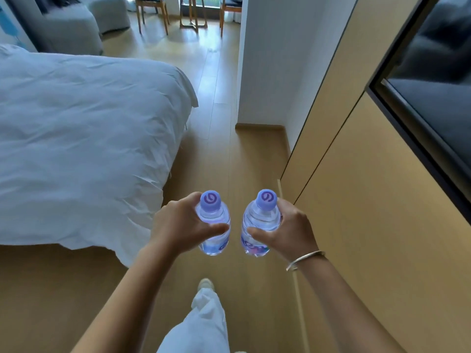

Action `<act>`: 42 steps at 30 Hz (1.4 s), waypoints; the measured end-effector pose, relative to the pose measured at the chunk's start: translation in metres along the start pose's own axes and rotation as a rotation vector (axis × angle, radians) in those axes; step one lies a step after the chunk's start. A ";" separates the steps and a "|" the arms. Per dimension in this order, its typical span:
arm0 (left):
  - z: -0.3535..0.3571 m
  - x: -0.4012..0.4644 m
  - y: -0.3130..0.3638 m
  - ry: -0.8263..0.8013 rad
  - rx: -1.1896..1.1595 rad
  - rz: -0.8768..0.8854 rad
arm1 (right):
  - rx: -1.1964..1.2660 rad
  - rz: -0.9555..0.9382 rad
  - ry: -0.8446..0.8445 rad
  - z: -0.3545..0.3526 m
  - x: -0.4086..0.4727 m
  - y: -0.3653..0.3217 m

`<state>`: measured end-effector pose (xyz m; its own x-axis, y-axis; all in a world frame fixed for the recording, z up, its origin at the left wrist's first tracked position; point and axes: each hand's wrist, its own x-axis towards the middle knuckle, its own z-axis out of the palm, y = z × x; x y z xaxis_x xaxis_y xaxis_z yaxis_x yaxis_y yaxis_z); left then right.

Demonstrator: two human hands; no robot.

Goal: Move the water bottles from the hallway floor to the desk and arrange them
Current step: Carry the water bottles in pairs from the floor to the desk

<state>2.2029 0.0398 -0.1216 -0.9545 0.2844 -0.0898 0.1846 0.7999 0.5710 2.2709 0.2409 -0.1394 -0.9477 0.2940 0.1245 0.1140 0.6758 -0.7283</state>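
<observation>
I carry two clear water bottles with purple caps, both upright, side by side above the wooden floor. My left hand (182, 222) grips the left bottle (213, 212) around its upper body, thumb across the front. My right hand (288, 230) grips the right bottle (261, 215) the same way; a silver bangle sits on that wrist. The bottles are a small gap apart and do not touch. No desk is in view.
A bed with a white duvet (84, 138) fills the left side. Tan wooden cabinet panels (362, 200) and a dark screen (438, 98) line the right. A white wall corner (265, 72) juts in ahead. Wooden chairs (153, 11) and a grey sofa (71, 29) stand at the far end. My leg in white trousers (204, 319) steps along the floor.
</observation>
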 end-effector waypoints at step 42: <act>-0.058 0.791 0.040 0.037 -0.060 -0.078 | 0.014 -0.051 -0.023 0.063 0.797 0.066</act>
<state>1.4424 0.2665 -0.1227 -0.9736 0.2020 -0.1066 0.0962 0.7857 0.6111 1.5045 0.4771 -0.1312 -0.9588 0.2432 0.1464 0.0608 0.6798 -0.7309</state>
